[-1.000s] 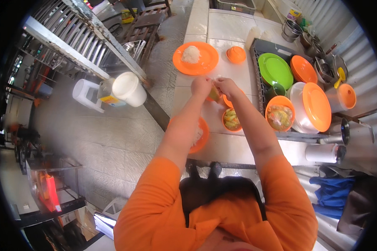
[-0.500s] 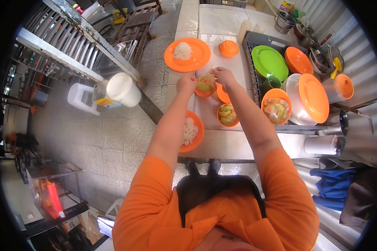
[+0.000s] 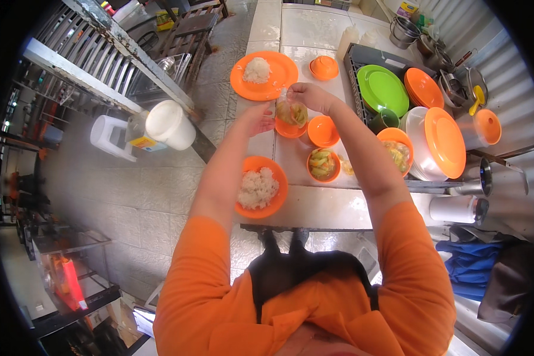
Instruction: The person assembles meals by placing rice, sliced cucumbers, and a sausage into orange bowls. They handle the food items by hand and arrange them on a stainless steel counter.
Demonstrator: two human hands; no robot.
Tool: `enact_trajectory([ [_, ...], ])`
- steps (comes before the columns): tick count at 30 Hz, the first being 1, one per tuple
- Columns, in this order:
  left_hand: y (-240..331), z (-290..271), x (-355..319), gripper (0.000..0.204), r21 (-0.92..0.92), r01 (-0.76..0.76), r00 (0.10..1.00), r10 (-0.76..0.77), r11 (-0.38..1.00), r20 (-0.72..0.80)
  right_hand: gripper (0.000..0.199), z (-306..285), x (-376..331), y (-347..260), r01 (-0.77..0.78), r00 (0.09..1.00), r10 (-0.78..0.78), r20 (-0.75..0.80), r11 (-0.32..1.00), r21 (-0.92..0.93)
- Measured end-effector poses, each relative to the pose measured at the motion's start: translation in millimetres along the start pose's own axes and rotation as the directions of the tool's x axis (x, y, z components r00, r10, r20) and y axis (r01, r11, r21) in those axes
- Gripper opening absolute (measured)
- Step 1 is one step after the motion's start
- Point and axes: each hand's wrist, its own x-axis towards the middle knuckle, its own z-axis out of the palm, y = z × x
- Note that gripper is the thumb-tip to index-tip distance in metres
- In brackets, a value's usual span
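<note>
Leftmost on the table (image 3: 332,207) sits an orange plate of white rice (image 3: 259,187), near the person's front edge, with a second orange rice plate (image 3: 263,75) farther back. Between them the left hand (image 3: 256,118) rests open, fingers loosely spread, just beside a small clear bag of yellowish food (image 3: 292,112). That bag hangs over a small orange bowl (image 3: 290,127), and the right hand (image 3: 310,96) pinches its top from above, fingers closed on the plastic. To the right stand an empty orange bowl (image 3: 323,130) and, nearer the person, an orange bowl of pale vegetable pieces (image 3: 323,165). An upturned orange bowl (image 3: 324,67) sits near the far plate. Farther right, a dark rack (image 3: 359,59) holds a green plate (image 3: 382,90) and orange plates (image 3: 424,87).
</note>
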Motion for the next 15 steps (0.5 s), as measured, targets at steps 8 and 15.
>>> enact_trajectory([
  [8, -6.4, 14.9, 16.5, 0.03, -0.181, -0.069, 0.993, 0.084, 0.981, 0.08, 0.012, -10.7, 11.4, -2.7, 0.082, 0.994, -0.081, 0.07, 0.996, -0.018],
  [15, -18.7, 3.7, 30.7, 0.026, -0.135, -0.385, 0.922, 0.374, 0.913, -0.095, 0.01, 16.1, -12.3, 22.7, 0.122, 0.991, -0.128, 0.029, 0.813, -0.569],
])
